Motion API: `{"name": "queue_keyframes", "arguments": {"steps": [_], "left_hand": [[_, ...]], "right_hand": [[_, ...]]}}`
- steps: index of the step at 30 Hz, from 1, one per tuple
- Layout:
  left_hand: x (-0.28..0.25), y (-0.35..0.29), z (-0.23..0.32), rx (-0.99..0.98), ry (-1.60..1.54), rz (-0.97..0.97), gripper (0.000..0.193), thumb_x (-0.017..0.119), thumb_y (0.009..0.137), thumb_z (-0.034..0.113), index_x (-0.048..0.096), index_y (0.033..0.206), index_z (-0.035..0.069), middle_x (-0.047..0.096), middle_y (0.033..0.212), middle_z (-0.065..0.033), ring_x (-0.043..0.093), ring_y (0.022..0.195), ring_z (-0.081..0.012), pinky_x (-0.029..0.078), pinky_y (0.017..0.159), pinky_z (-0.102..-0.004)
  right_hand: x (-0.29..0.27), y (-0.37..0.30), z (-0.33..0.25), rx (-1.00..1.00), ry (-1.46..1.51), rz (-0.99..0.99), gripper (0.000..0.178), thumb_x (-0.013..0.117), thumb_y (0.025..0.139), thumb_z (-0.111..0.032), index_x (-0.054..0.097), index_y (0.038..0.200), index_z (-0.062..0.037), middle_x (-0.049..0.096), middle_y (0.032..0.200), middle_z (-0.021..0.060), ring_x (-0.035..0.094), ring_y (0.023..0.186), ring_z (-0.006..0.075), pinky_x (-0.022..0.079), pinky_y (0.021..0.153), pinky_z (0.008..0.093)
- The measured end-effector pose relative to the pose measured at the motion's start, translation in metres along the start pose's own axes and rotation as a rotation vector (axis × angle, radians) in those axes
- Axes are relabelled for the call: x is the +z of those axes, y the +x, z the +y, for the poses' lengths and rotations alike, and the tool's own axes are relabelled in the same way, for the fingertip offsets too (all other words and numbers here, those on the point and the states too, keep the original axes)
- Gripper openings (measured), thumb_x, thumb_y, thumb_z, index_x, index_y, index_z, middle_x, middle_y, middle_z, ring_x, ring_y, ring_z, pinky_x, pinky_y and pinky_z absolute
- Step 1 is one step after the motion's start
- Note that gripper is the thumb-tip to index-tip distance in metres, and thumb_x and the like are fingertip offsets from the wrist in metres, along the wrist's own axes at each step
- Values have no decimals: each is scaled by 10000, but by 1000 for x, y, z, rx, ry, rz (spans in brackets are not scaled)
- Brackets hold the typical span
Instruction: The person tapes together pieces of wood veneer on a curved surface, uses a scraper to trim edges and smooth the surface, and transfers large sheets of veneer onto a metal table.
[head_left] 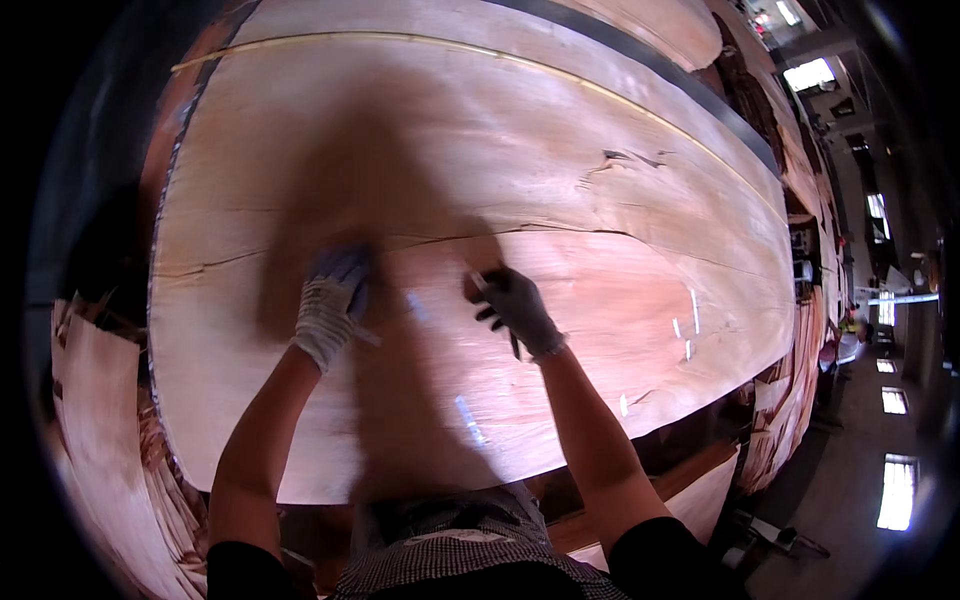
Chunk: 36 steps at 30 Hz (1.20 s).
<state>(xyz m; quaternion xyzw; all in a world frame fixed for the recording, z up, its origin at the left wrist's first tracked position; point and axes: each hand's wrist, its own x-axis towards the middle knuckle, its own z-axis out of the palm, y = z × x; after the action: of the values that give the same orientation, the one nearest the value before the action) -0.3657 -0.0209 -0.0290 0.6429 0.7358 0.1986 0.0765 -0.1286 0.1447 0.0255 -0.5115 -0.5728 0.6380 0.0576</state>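
Note:
A large pale wood veneer sheet [520, 140] lies in front of me, with a redder veneer piece [590, 290] along its near part. A dark, wavy seam runs along the top of that piece. My left hand [335, 305], in a white knit glove with bluish fingers, lies stretched out on the veneer left of the piece. A small pale strip [368, 337] shows beside its thumb. My right hand [518, 310], in a grey glove with dark fingertips, is curled over the redder piece near the seam. Something small and reddish-brown shows at its fingers, too blurred to name.
Short white tape strips [470, 420] stick to the veneer. A thin yellowish rod [400, 38] lies across the far part, and a dark band [660, 65] runs beyond it. Veneer scraps [790, 390] are stacked at right, with more veneer sheets [95, 400] at left.

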Motion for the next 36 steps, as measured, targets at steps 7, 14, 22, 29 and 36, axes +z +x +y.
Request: {"name": "queue_keyframes", "arguments": {"steps": [7, 14, 22, 29, 36], "left_hand": [[33, 80, 94, -10, -19, 179, 542, 622, 784, 278, 500, 1248, 24, 463, 1322, -188, 434, 1198, -355, 274, 1047, -513], [84, 143, 138, 14, 78, 197, 636, 667, 740, 301, 459, 1274, 24, 438, 1322, -185, 391, 1223, -364, 261, 1055, -519], [94, 147, 144, -24, 76, 264, 662, 675, 711, 271, 448, 1279, 17, 461, 1292, -192, 413, 1208, -361, 281, 1047, -504], [91, 147, 145, -28, 1, 278, 579, 703, 682, 238, 523, 1207, 74, 513, 1200, -159, 457, 1153, -332, 325, 1004, -492], [91, 152, 152, 44, -26, 252, 338, 675, 698, 207, 625, 1023, 130, 542, 1144, -108, 478, 1119, -297, 341, 977, -484]], "right_hand": [[-155, -2, 54, 14, 115, 296, 204, 631, 876, -209, 607, 905, -8, 646, 708, 64, 598, 548, 107, 407, 428, 217], [-135, 63, 4, -97, 83, 120, 190, 650, 844, -199, 624, 806, -15, 618, 622, 53, 567, 475, 104, 390, 393, 228], [-127, 87, -3, -39, 39, -13, 204, 673, 830, -218, 629, 815, -20, 617, 616, 46, 553, 454, 98, 356, 360, 228], [-92, 103, -7, -2, -90, -35, 272, 701, 789, -275, 638, 702, -25, 609, 555, 67, 568, 436, 138, 413, 394, 256], [-127, 72, 15, -282, -705, 226, 376, 622, 808, -372, 653, 720, -8, 591, 515, 86, 593, 459, 180, 475, 486, 330]]}}
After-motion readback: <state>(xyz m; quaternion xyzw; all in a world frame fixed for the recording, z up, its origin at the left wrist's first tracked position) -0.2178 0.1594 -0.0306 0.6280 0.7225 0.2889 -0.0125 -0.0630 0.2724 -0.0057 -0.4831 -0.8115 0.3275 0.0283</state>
